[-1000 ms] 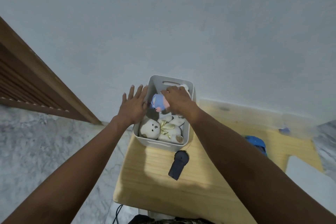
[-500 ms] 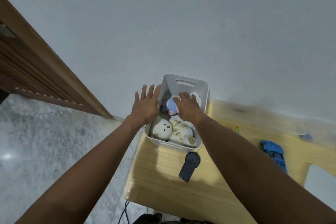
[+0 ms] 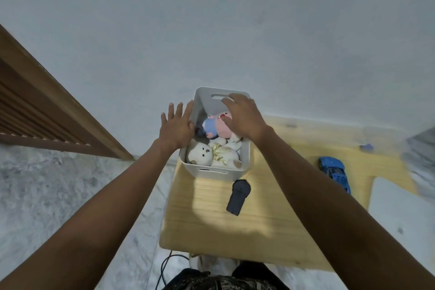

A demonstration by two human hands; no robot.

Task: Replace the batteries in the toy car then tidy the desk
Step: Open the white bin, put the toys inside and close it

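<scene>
Toy car [image 3: 334, 173] sits on the desk [image 3: 259, 231], right side, well apart from both hands; remote [image 3: 238, 196] just in front of the bin [image 3: 216, 173]. Risk: bin is near the desk's left edge, a push could slide it off. Left hand [image 3: 175, 128] flat, fingers straight, against the bin's left wall. Right hand [image 3: 242, 116] over the bin, fingers loose, thumb touching the pink-and-blue plush [image 3: 215, 126], not gripping.

Below the right hand [image 3: 244, 116], soft toys [image 3: 216, 146] fill the bin [image 3: 246, 155]; the left hand [image 3: 176, 126] flanks its wall. Nearer the wrists, bare desk [image 3: 211, 226] surrounds a dark remote [image 3: 238, 196].
</scene>
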